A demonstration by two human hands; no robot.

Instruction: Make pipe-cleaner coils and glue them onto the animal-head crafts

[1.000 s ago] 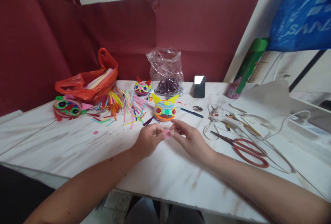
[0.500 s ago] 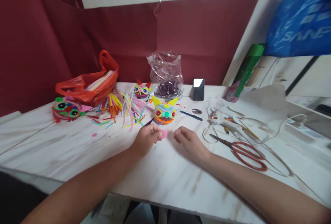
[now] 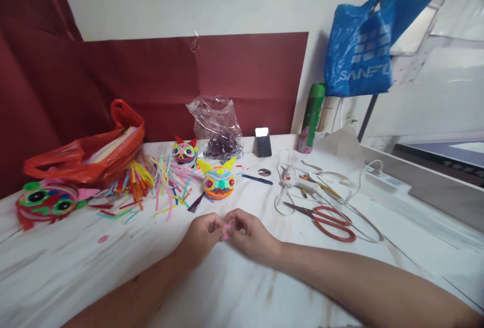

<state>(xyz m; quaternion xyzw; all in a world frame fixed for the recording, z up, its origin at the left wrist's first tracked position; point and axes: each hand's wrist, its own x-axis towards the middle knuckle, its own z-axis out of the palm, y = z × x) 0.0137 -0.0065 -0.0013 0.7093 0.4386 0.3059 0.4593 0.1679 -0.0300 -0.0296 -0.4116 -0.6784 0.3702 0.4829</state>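
Observation:
A small pink piece (image 3: 226, 232), probably felt or foam, is pinched between the fingertips of my left hand (image 3: 202, 237) and my right hand (image 3: 252, 236), which meet above the table. Just beyond my hands sits a round striped animal-head craft (image 3: 219, 187) with yellow ears, red eyes and an orange lower edge. A dark purple tassel (image 3: 196, 204) lies at its left side. On the table to the left of my forearm rests a pink disc (image 3: 103, 239), similar in colour to the held piece.
Red-handled scissors (image 3: 333, 222), a white glue gun (image 3: 302, 183) and cables lie right. A smaller head (image 3: 185, 151), coloured strips (image 3: 166, 179), a red bag (image 3: 94, 159) and a red head (image 3: 47, 203) stand left. Behind are a clear bag (image 3: 219, 128), a phone (image 3: 263, 143) and a green can (image 3: 312, 116).
My right hand has come in to meet my left, and its fingers now touch the pink piece too. The view has turned right and up, showing more of the blue bag.

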